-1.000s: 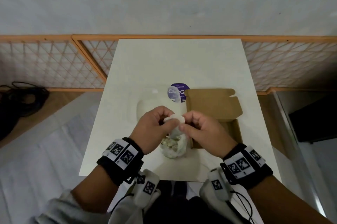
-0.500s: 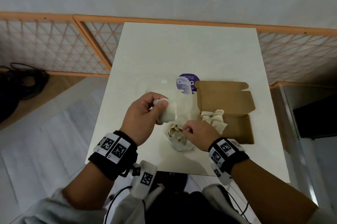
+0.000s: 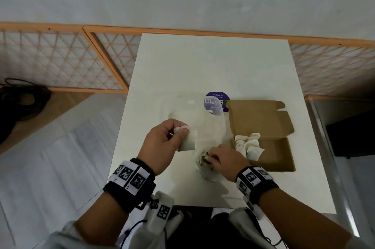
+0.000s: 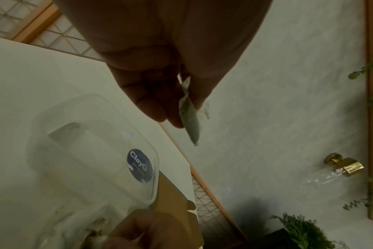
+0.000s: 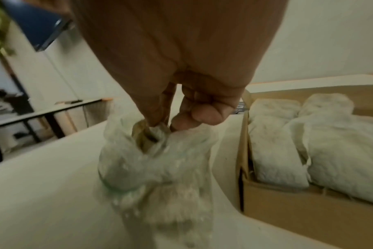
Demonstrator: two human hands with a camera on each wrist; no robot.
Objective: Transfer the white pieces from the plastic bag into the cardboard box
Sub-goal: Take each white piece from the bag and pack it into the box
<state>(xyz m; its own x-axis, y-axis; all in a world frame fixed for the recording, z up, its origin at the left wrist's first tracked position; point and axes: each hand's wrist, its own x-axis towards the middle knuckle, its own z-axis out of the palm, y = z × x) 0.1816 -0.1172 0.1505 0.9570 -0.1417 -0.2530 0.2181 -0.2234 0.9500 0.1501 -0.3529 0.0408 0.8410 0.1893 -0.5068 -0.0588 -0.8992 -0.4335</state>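
Note:
A clear plastic bag (image 3: 205, 171) (image 5: 155, 168) with pale pieces inside stands on the white table (image 3: 213, 62), just left of the open cardboard box (image 3: 269, 153) (image 5: 309, 214). My left hand (image 3: 182, 130) (image 4: 181, 116) pinches the bag's upper edge (image 4: 191, 128) and holds it up and to the left. The fingers of my right hand (image 3: 209, 157) (image 5: 166, 126) are inside the bag's mouth and pinch a piece there. White crumpled pieces (image 3: 248, 145) (image 5: 341, 160) lie in the box at its left end.
A clear plastic container (image 3: 194, 113) (image 4: 91, 151) with a purple round sticker (image 3: 217, 100) (image 4: 139, 165) lies behind the bag. The box lid (image 3: 259, 119) is folded open, away from me. An orange lattice fence (image 3: 60, 60) runs behind the table.
My right hand has let go of the bag's top and dipped into its mouth. My left hand has pulled the bag's edge up and leftward. The head view has shifted.

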